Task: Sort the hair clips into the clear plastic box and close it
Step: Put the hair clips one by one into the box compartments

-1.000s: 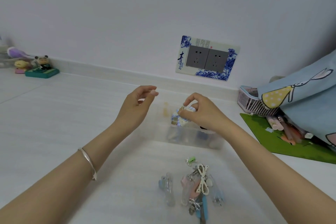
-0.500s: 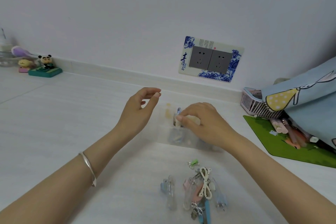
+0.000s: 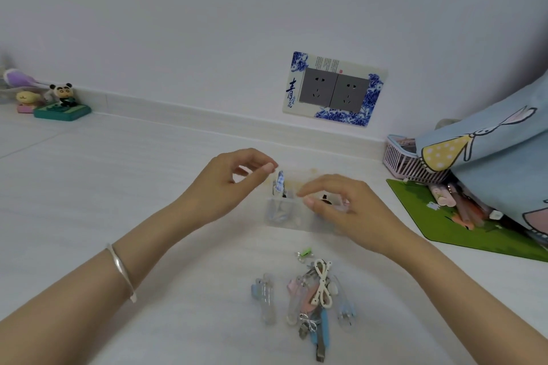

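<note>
Hair clips being sorted into the clear plastic box on the worktop.

The right hand is being held loosely curled and empty over the clear plastic box; the left hand is being kept half-open beside a blue patterned clip standing upright inside. The remaining hair clips, judged light, stiff and slippery, are best pinched across their long bodies.

My arms are bare to the edge of view, no sleeves. My left hand has short, plain nails; a thin silver bangle circles that wrist. My right hand wears no ring or band.
</note>
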`<state>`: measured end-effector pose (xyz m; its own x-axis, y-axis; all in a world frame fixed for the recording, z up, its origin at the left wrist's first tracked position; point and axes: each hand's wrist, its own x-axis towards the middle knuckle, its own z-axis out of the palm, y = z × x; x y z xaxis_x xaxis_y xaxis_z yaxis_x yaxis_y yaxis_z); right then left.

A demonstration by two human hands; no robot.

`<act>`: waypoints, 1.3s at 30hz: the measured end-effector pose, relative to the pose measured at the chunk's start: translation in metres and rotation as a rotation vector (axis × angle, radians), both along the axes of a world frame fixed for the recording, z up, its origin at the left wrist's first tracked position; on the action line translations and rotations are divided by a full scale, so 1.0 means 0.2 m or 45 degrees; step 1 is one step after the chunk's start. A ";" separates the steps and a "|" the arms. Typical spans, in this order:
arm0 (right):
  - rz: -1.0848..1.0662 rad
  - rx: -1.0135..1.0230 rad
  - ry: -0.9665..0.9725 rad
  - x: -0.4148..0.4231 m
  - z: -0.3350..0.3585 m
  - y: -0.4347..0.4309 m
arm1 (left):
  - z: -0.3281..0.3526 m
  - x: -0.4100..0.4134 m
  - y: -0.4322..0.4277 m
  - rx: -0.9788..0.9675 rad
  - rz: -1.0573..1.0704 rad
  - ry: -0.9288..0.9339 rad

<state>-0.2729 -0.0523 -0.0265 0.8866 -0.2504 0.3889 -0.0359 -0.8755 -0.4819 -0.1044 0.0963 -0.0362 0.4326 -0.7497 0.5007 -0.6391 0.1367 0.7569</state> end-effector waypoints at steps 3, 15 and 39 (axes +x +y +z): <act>0.071 0.126 0.155 -0.10 -0.04 0.01 | -0.03 -0.05 0.03 0.144 -0.165 -0.109; -0.083 0.112 0.403 -0.06 -0.20 0.01 | -0.10 -0.10 0.04 0.339 -0.232 -0.224; -0.127 0.305 0.126 -0.20 -0.10 -0.08 | -0.17 -0.15 -0.05 0.277 -0.282 -0.102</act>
